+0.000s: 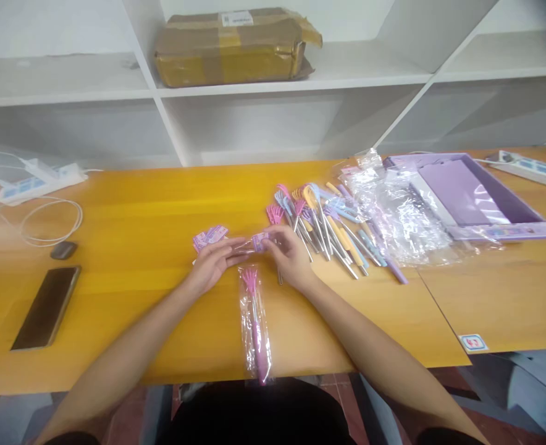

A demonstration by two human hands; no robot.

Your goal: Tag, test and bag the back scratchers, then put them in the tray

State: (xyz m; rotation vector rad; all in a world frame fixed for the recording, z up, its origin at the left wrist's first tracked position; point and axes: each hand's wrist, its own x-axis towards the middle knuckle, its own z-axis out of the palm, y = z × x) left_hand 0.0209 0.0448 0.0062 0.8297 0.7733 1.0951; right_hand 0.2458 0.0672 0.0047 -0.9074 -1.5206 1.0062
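Observation:
Pinched between the thumb and fingers of my right hand is a small purple-and-white label. My left hand reaches in from the other side, its thumb and fingers closing on a shiny clear strip at the label's left end. Beside the left fingertips lies a small pile of similar labels. Below both hands, a pink hand-shaped back scratcher in a clear sleeve lies lengthwise near the table edge. Loose back scratchers in several colours are heaped to the right of my right hand.
Clear plastic bags lie between the heap and an open purple box. At left are a phone, a dark earbud-like case, a white cable and a power strip. Shelves behind hold a taped carton.

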